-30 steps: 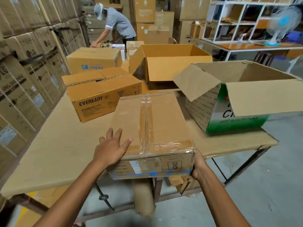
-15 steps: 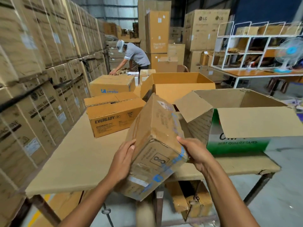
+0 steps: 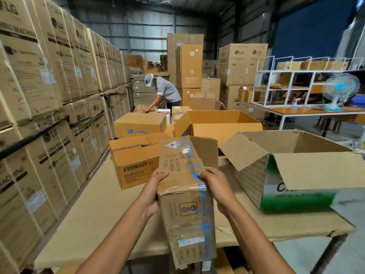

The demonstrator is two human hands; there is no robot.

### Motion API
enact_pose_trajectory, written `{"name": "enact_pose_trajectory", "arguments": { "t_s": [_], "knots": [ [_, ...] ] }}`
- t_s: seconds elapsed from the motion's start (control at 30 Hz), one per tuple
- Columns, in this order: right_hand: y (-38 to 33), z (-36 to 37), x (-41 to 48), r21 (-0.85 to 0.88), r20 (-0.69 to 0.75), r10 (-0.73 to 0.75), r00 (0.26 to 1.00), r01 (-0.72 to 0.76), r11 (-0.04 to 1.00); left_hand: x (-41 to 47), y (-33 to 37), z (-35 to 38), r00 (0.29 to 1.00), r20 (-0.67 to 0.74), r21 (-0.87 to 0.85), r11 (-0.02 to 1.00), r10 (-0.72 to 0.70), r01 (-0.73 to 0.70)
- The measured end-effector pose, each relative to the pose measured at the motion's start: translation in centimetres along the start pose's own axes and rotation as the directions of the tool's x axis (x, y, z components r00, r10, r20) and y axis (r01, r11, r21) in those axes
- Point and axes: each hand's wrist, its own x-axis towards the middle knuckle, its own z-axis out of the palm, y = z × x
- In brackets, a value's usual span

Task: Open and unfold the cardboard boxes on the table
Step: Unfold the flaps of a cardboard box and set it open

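Note:
I hold a taped brown cardboard box (image 3: 183, 204) with blue tape strips up off the table (image 3: 94, 210), tipped on end, a flap standing open at its far top. My left hand (image 3: 153, 191) grips its left edge, fingers curled over the top face. My right hand (image 3: 216, 186) grips the right edge near the blue tape. Behind it on the table stand a shut EVEREADY box (image 3: 136, 165), a shut Flipkart box (image 3: 140, 124), an open orange-brown box (image 3: 219, 125) and an open green-and-white tape box (image 3: 296, 171).
Stacked LG cartons (image 3: 39, 115) wall off the table's left side. A person (image 3: 164, 91) bends over boxes at the far end. A white shelf rack (image 3: 286, 86) and a fan (image 3: 338, 91) stand on another table to the right. Grey floor lies at lower right.
The box lay flat on the table a second ago; both hands lifted and turned it on end. My hands shifted up to its upper edges. My view rose.

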Motion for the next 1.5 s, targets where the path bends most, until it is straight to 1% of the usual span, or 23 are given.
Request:
{"name": "enact_pose_trajectory", "arguments": {
  "t_s": [0.2, 0.3, 0.33, 0.4, 0.43, 0.5, 0.57, 0.67, 0.73, 0.83, 0.93, 1.03, 1.13, 1.17, 1.2, 1.23, 1.27, 1.3, 1.33, 1.37, 1.43, 1.47, 1.5],
  "knots": [
    [-1.3, 2.2, 0.7, -0.203, -0.052, -0.093, 0.994, 0.081, 0.976, 1.4, -0.1, -1.6, 0.999, 0.035, -0.176, 0.984, -0.020, 0.026],
    [-2.0, 3.9, 1.0, -0.314, -0.027, -0.170, 0.985, 0.153, 0.937, 1.6, -0.8, -3.2, 0.999, 0.023, -0.233, 0.971, -0.041, 0.046],
    [-1.8, 4.4, 1.4, -0.376, -0.016, -0.204, 0.979, 0.184, 0.908, 1.8, -1.2, -4.0, 0.998, 0.000, -0.254, 0.966, -0.059, 0.057],
    [-0.6, 5.3, 2.2, -0.556, 0.065, -0.269, 0.961, 0.258, 0.790, 2.2, -2.1, -6.2, 0.994, -0.057, -0.309, 0.949, -0.089, 0.067],
    [0.1, 5.6, 2.6, -0.597, 0.100, -0.282, 0.954, 0.285, 0.750, 2.4, -2.4, -7.5, 0.992, -0.085, -0.324, 0.944, -0.096, 0.063],
    [1.2, 6.0, 2.8, -0.511, 0.139, -0.265, 0.954, 0.299, 0.806, 2.4, -2.6, -9.7, 0.988, -0.104, -0.331, 0.941, -0.111, 0.070],
    [2.4, 6.2, 2.8, -0.493, 0.205, -0.256, 0.945, 0.326, 0.807, 2.7, -2.3, -11.9, 0.980, -0.135, -0.285, 0.953, -0.147, 0.104],
    [5.0, 6.7, 3.8, -0.688, 0.296, -0.181, 0.938, 0.341, 0.641, 3.3, -1.2, -14.9, 0.951, -0.234, -0.095, 0.978, -0.201, 0.183],
    [7.2, 6.7, 4.5, -0.742, 0.260, -0.106, 0.960, 0.269, 0.614, 3.6, -0.7, -16.7, 0.947, -0.248, 0.042, 0.975, -0.203, 0.220],
    [9.7, 7.2, 5.2, -0.788, 0.212, -0.037, 0.977, 0.193, 0.584, 3.5, -1.2, -17.6, 0.965, -0.193, 0.243, 0.944, -0.178, 0.222],
    [10.5, 7.8, 5.6, -0.842, 0.216, -0.031, 0.976, 0.203, 0.500, 2.8, -2.1, -17.1, 0.965, -0.238, 0.474, 0.854, -0.109, 0.214],
    [11.3, 8.1, 5.7, -0.883, 0.250, -0.001, 0.968, 0.228, 0.410, 3.0, -3.4, -17.3, 0.950, -0.271, 0.514, 0.811, -0.156, 0.280],
    [12.1, 7.9, 5.6, -0.905, 0.258, 0.011, 0.966, 0.238, 0.353, 3.7, -3.3, -16.7, 0.946, -0.233, 0.396, 0.866, -0.227, 0.305],
    [12.1, 7.8, 5.7, -0.904, 0.259, 0.006, 0.966, 0.240, 0.353, 4.0, -2.9, -16.0, 0.954, -0.217, 0.367, 0.889, -0.205, 0.274],
    [12.1, 7.6, 5.7, -0.902, 0.260, 0.003, 0.966, 0.242, 0.357, 4.4, -2.3, -15.0, 0.974, -0.188, 0.393, 0.899, -0.127, 0.193],
    [12.0, 7.5, 5.7, -0.899, 0.258, -0.003, 0.966, 0.241, 0.364, 4.9, -1.7, -13.9, 0.990, -0.140, 0.496, 0.864, -0.024, 0.091],
    [11.8, 7.4, 5.8, -0.896, 0.252, -0.013, 0.968, 0.239, 0.374, 5.6, -1.0, -12.8, 0.995, -0.066, 0.644, 0.765, 0.081, -0.020],
    [11.6, 7.3, 5.8, -0.894, 0.243, -0.026, 0.970, 0.234, 0.382, 6.4, -0.6, -11.9, 0.991, 0.030, 0.799, 0.592, 0.133, -0.104],
    [11.4, 7.3, 5.9, -0.895, 0.228, -0.044, 0.973, 0.227, 0.383, 6.9, -0.4, -11.1, 0.984, 0.131, 0.913, 0.373, 0.119, -0.166],
    [11.1, 7.3, 6.0, -0.900, 0.211, -0.063, 0.975, 0.219, 0.377, 7.5, -0.3, -10.4, 0.978, 0.201, 0.967, 0.151, 0.052, -0.206],
    [10.0, 7.2, 6.3, -0.915, 0.189, -0.075, 0.979, 0.204, 0.347, 8.4, -0.1, -9.1, 0.964, 0.223, 0.940, -0.230, -0.142, -0.251],
    [9.1, 7.1, 6.4, -0.922, 0.184, -0.073, 0.980, 0.198, 0.334, 8.5, 0.2, -8.2, 0.955, 0.212, 0.898, -0.344, -0.209, -0.275],
    [8.2, 7.0, 6.5, -0.926, 0.180, -0.085, 0.980, 0.198, 0.323, 8.7, 0.9, -7.4, 0.948, 0.219, 0.871, -0.392, -0.231, -0.297]
  ]
}}
